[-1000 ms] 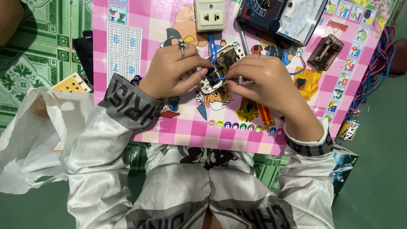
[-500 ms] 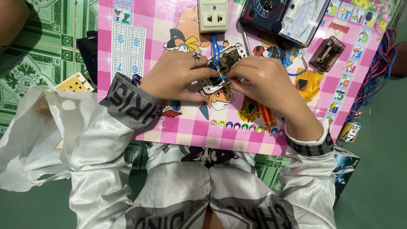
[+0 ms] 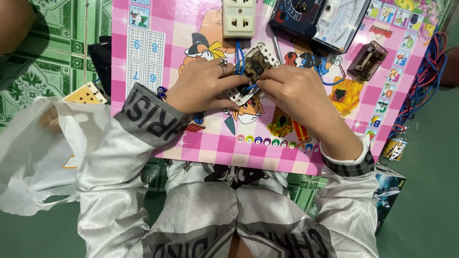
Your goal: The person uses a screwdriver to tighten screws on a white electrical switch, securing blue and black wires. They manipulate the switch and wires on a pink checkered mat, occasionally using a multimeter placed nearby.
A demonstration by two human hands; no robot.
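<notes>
Both hands, left hand (image 3: 203, 86) and right hand (image 3: 294, 91), grip closed on the switch module (image 3: 251, 71) mid-tabletop (image 3: 143, 119); socket (image 3: 239, 19) and multimeter (image 3: 318, 19) crowd the far edge.

The person wears a shiny silver-white satin jacket with grey ribbed cuffs bearing black lettering. The same grey band with black letters runs along the hem near the lap. The left hand (image 3: 203, 86) has a silver ring on one finger and a dark beaded bracelet at the wrist. The right hand (image 3: 299, 93) is bare.
</notes>
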